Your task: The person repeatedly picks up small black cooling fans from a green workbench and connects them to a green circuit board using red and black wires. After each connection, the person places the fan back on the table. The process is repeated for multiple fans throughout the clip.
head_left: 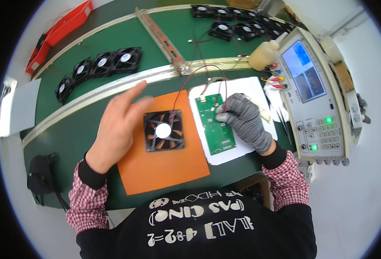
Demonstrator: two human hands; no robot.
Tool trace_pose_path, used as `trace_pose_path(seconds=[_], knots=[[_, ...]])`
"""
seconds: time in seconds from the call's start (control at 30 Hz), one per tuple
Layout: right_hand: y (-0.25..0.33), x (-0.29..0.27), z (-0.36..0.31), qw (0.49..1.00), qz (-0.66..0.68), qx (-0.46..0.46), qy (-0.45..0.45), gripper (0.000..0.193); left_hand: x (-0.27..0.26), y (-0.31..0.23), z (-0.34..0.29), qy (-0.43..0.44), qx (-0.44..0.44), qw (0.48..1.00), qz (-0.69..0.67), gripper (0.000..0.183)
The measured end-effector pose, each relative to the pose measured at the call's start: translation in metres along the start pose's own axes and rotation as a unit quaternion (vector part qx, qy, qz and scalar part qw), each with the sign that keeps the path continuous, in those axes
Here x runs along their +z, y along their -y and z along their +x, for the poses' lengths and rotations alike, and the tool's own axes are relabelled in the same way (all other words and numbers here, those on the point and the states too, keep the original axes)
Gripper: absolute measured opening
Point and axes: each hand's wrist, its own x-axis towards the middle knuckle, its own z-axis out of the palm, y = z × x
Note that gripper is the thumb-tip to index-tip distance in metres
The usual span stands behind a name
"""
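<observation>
A black square cooling fan [152, 143] with a round white label lies on an orange mat [164, 175]. Its thin red and dark cable [207, 66] arches up and over to my right hand [243, 118], which wears a grey glove. Thumb and fingers there are pinched on the fan cable, above the right edge of a green circuit board [214, 129]; the cable's tip is hidden. The board rests on a white sheet [253, 149]. My bare left hand [119, 127], fingers stretched out, hovers just left of the fan and holds nothing.
A test instrument [322, 116] with a lit screen stands at the right, coloured clip leads [277, 82] beside it. Nearby are a cloudy bottle [264, 55] and tweezers [285, 125]. More fans [103, 62] line the back left, others the far right. A metal rail [160, 36] and red bins [67, 26] lie beyond.
</observation>
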Motion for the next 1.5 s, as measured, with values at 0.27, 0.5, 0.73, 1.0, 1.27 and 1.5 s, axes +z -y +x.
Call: trace_pose_path(seconds=[0.27, 0.5, 0.73, 1.0, 1.27, 1.5], knots=[[-0.006, 0.001, 0.001, 0.97, -0.136, -0.202, -0.004, 0.026, 0.019, -0.027, -0.009, 0.053, -0.086, 0.964, -0.248, 0.095], [-0.002, -0.002, 0.004, 0.988, -0.093, -0.123, 0.026, 0.022, 0.013, -0.042, -0.006, -0.012, -0.005, 0.997, -0.082, 0.092], [-0.003, -0.005, 0.001, 0.996, 0.069, 0.043, 0.039, 0.014, -0.06, -0.06, -0.021, 0.031, -0.102, 0.817, -0.567, 0.105], [-0.011, -0.001, -0.001, 0.997, 0.012, -0.073, 0.008, 0.012, -0.064, -0.05, -0.024, 0.027, -0.109, 0.474, -0.873, 0.114], [-0.009, 0.001, -0.002, 0.996, -0.023, -0.088, -0.011, 0.012, -0.031, -0.029, 0.054, -0.046, 0.034, 0.987, -0.151, 0.104], [0.008, -0.003, 0.001, 0.966, 0.205, 0.13, -0.083, 0.018, 0.065, 0.002, 0.162, -0.152, -0.004, 0.988, -0.01, 0.032]])
